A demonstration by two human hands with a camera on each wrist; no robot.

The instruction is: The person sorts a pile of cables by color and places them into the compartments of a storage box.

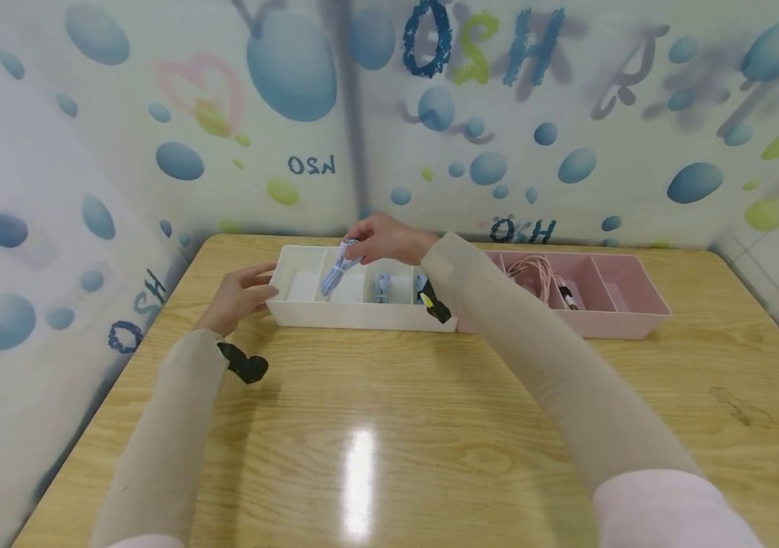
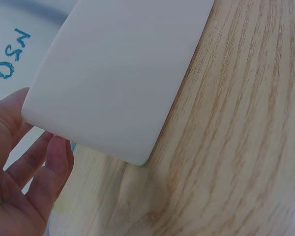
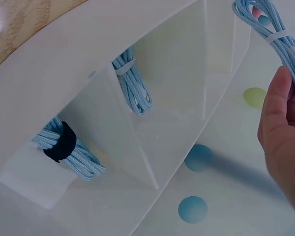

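A bundled light-blue cable (image 1: 337, 271) hangs from my right hand (image 1: 389, 237), pinched by the fingertips above the white divided box (image 1: 362, 316). In the right wrist view a pale tie circles the held cable (image 3: 273, 29). Two more blue cable bundles sit in separate compartments: one with a pale tie (image 3: 132, 88), the other with a black strap (image 3: 64, 145). At the box's left end, my left hand (image 1: 233, 301) touches the end wall with fairly straight fingers. The left wrist view shows the box's plain outer side (image 2: 113, 83).
A pink divided box (image 1: 601, 323) stands end to end with the white one, partly behind my right forearm. It holds pinkish cables (image 1: 533, 270) and a dark-and-white plug-like piece (image 1: 569, 297). Both stand on a wooden table (image 1: 293, 426) near the patterned wall covering (image 1: 389, 137).
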